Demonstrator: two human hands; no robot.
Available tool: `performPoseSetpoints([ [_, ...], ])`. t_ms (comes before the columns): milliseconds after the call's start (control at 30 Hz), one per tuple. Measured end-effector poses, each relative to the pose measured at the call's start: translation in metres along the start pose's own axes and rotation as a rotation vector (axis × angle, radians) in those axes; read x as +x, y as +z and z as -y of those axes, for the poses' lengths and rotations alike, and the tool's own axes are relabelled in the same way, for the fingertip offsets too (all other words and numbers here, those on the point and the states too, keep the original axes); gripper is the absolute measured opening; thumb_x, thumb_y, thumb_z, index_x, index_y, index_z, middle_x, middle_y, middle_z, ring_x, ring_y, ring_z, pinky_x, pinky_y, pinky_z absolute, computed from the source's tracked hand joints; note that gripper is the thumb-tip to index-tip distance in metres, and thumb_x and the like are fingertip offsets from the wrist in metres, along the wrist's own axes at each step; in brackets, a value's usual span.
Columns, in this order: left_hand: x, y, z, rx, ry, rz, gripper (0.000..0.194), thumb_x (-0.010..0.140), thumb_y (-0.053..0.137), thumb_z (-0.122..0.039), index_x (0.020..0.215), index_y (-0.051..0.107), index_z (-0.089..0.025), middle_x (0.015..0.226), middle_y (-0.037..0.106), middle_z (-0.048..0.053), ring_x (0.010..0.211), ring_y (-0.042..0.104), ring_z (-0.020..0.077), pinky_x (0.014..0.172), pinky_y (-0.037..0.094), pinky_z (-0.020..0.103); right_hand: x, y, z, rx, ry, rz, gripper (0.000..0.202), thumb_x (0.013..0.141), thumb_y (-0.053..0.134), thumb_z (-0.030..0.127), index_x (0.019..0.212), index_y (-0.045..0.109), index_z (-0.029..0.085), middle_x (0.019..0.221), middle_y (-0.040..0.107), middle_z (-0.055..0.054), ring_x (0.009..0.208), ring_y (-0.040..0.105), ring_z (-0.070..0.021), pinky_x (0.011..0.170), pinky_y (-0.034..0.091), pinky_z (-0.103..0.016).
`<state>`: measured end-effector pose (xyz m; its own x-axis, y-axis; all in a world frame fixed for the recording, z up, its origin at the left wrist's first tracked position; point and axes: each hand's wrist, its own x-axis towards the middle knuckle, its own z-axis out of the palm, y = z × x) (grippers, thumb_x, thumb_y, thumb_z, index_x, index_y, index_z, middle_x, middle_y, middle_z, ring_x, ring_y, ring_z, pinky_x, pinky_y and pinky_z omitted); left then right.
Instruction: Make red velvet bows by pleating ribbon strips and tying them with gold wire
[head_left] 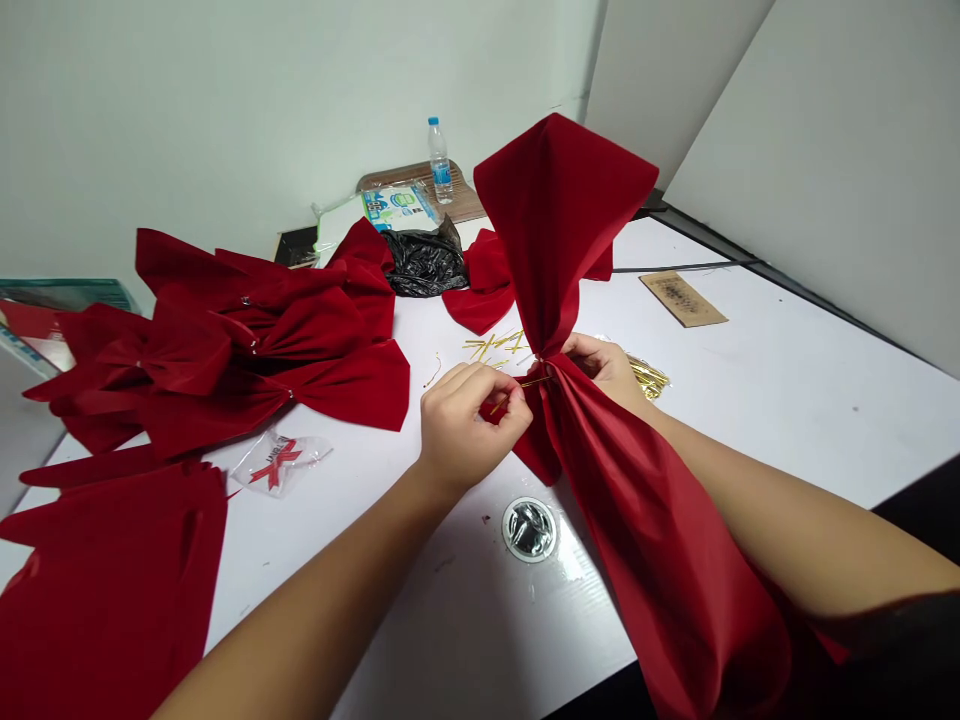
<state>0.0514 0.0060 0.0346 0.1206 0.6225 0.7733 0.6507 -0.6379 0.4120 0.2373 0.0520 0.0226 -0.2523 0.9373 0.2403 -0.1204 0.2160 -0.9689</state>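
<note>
A large red fabric bow (566, 210), gathered at its middle, stands tilted before me with its long lower part running toward the front edge. My left hand (469, 415) pinches a gold twist tie (534, 382) that reaches to the gathered middle. Behind the cloth, my right hand (604, 370) is closed around the gathered part, its fingertips partly hidden. Several gold twist ties (491, 347) lie loose just beyond my hands. A bundle of gold ties (649, 377) rests beside my right hand.
Finished red bows (255, 345) are heaped at the left, above folded red cloth (112, 580). A small plastic bag (277, 465) lies near them. Farther back are a black plastic bag (424, 262) and a water bottle (440, 165). A cardboard piece (682, 298) lies right; a round grommet (529, 530) sits in front.
</note>
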Motion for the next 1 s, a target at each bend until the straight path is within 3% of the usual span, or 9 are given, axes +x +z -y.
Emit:
performPoseSetpoints([
  [200, 0.002, -0.002, -0.003, 0.06, -0.04, -0.01, 0.016, 0.084, 0.06, -0.016, 0.069, 0.059, -0.021, 0.061, 0.06, -0.002, 0.06, 0.055, 0.0127, 0.061, 0.045, 0.027, -0.001, 0.006, -0.001, -0.012, -0.038, -0.081, 0.049, 0.063, 0.091, 0.06, 0.075, 0.067, 0.019, 0.076, 0.073, -0.004, 0.066, 0.066, -0.0149, 0.065, 0.058, -0.027],
  [333, 0.002, -0.003, -0.003, 0.065, -0.022, -0.019, 0.017, 0.084, 0.061, -0.016, 0.069, 0.059, -0.021, 0.06, 0.06, -0.002, 0.059, 0.055, 0.0126, 0.061, 0.045, 0.027, -0.001, 0.007, -0.004, -0.027, -0.076, -0.084, 0.044, 0.067, 0.09, 0.056, 0.078, 0.07, 0.018, 0.076, 0.073, -0.004, 0.067, 0.067, -0.0143, 0.067, 0.059, -0.027],
  [467, 0.002, -0.002, -0.008, 0.059, -0.019, 0.016, 0.015, 0.084, 0.06, -0.016, 0.069, 0.06, -0.021, 0.061, 0.062, -0.002, 0.06, 0.056, 0.0128, 0.062, 0.046, 0.027, -0.002, 0.009, -0.004, -0.033, -0.096, -0.101, 0.045, 0.06, 0.094, 0.053, 0.079, 0.073, 0.018, 0.077, 0.074, -0.004, 0.067, 0.068, -0.0142, 0.067, 0.06, -0.027],
  [800, 0.003, -0.002, -0.01, -0.126, -0.253, 0.088, 0.01, 0.084, 0.065, -0.023, 0.074, 0.067, -0.021, 0.067, 0.068, -0.001, 0.06, 0.059, 0.0115, 0.058, 0.046, 0.025, -0.005, 0.009, -0.008, -0.071, -0.161, -0.077, 0.039, 0.062, 0.094, 0.046, 0.085, 0.077, 0.019, 0.086, 0.078, -0.006, 0.076, 0.073, -0.0164, 0.079, 0.065, -0.031],
  [1000, 0.005, -0.003, -0.01, -0.182, -0.203, 0.124, 0.012, 0.079, 0.063, -0.018, 0.067, 0.062, -0.02, 0.062, 0.063, -0.002, 0.056, 0.053, 0.0102, 0.056, 0.045, 0.024, -0.002, 0.009, -0.007, -0.015, -0.109, -0.076, 0.04, 0.059, 0.095, 0.046, 0.082, 0.077, 0.019, 0.082, 0.077, -0.005, 0.072, 0.071, -0.0157, 0.072, 0.063, -0.028],
])
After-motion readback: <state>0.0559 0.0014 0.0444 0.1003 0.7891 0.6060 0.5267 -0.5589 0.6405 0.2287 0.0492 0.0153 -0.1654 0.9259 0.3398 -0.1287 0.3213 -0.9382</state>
